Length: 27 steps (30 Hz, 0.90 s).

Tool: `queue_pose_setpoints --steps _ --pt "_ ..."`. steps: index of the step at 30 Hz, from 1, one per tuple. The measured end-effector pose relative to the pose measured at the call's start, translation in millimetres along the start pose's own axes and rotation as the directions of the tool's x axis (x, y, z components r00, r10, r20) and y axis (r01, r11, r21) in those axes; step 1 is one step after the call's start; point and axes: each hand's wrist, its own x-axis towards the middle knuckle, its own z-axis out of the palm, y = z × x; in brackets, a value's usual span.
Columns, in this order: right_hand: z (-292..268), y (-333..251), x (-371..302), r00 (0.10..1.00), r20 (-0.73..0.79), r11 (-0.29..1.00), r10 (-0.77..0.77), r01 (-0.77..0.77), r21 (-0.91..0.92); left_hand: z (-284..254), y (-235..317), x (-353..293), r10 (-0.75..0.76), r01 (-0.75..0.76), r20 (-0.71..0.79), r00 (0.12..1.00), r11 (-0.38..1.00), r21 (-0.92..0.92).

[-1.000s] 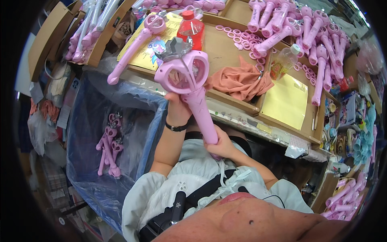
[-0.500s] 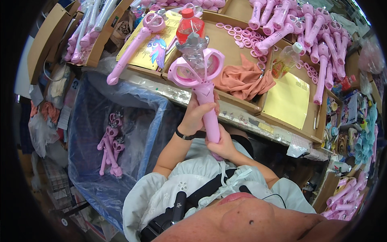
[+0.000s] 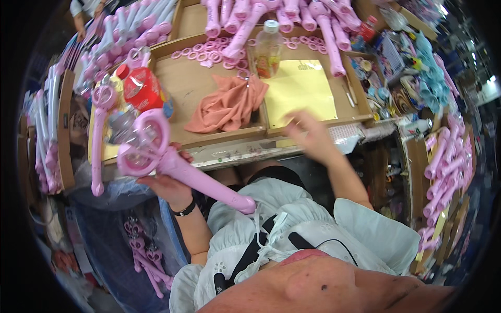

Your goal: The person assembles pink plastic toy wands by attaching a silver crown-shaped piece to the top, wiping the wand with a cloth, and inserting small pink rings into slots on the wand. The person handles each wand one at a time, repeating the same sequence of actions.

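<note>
My left hand [image 3: 169, 192] is closed around a pink toy wand [image 3: 201, 180] just below its ringed head. The wand lies tilted, its clear and silvery top toward the upper left and its handle end against my clothing. My right hand [image 3: 313, 140] is off the wand, over the front edge of the tray by a yellow sheet [image 3: 302, 91]. Its fingers are somewhat blurred but look apart, and nothing shows in them. Left of the held wand, another pink wand [image 3: 97, 143] rests on papers, near a red-labelled bottle [image 3: 143, 88].
An orange cloth [image 3: 227, 107], pink rings [image 3: 209, 52] and a clear bottle [image 3: 268, 52] occupy the cardboard tray [image 3: 180, 112]. A blue-lined bin [image 3: 99, 224] at lower left holds several wands. More pink parts [image 3: 443, 167] are piled at right. Another person's arm [image 3: 79, 23] shows at far upper left.
My right hand has let go of the wand's handle and moved right. My left hand has tipped the wand from upright to slanting left. The view has shifted to the right.
</note>
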Motion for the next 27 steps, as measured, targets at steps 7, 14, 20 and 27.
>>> queue_pose_setpoints --steps 7,14,20,27 --pt "-130 90 49 0.896 -0.334 0.082 0.291 -0.371 -0.925 -5 11 11 -0.076 0.079 0.028 0.997 0.989 -0.127" --pt "-140 141 48 0.88 -0.474 0.195 0.043 -0.472 -0.86 -7 24 10 -0.45 0.459 0.104 0.887 0.834 -0.306" --pt "-146 128 50 0.869 -0.385 0.148 0.311 -0.444 -0.884 -4 8 7 -0.389 0.617 0.492 0.779 0.615 -0.491" --pt "-81 31 37 0.922 -0.319 0.973 0.22 -0.233 -0.002 -7 -9 14 -0.302 0.698 0.64 0.706 0.452 -0.556"
